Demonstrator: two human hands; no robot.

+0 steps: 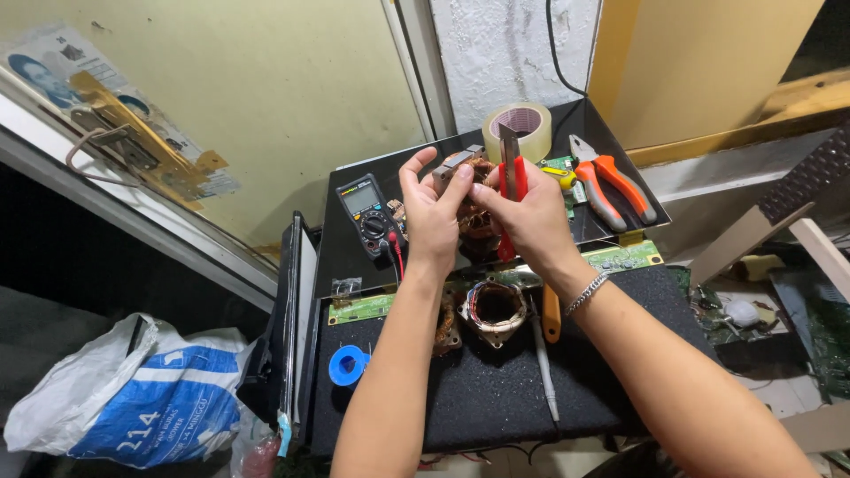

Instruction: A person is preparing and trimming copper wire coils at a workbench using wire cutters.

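— We can't see most of the copper-wound motor stator (pixel 469 190); our left hand (pixel 431 217) and right hand (pixel 529 217) cover it from nine and three o'clock.

— And the red-handled cutter (pixel 509 168)?

— Its lower handle is buried in our right palm. At seven o'clock, the frame edge crops the white and blue plastic bag (pixel 133 398).

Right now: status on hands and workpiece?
Left hand grips copper-wound motor stator. Right hand holds red-handled cutter against it. Second stator and multimeter lie nearby, not obstructing.
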